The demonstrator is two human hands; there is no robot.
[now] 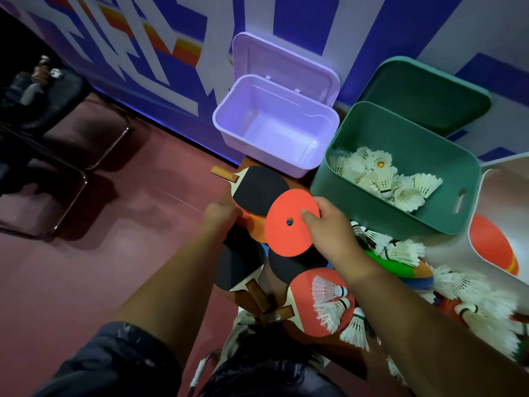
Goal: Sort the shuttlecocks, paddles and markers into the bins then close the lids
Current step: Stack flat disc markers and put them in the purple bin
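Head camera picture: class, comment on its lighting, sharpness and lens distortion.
Head view: dim overall, with a violet glow on the purple bin; chairs at left sink into shadow; the white bin at right glares. Head view again: the red disc in the right hand is sharp, loose shuttlecocks at the right edge smear, and the wide lens stretches everything near the edges.

white bin (499,193): cut off right | left hand (220,214): fingers hidden under paddle (257,190)

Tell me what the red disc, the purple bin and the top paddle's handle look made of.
The disc: probably foam or soft rubber, matte, thin, clean punched hole. The bin: moulded plastic, smooth, with soft glare on its walls. The handle: likely wood, brown, with a satin sheen.
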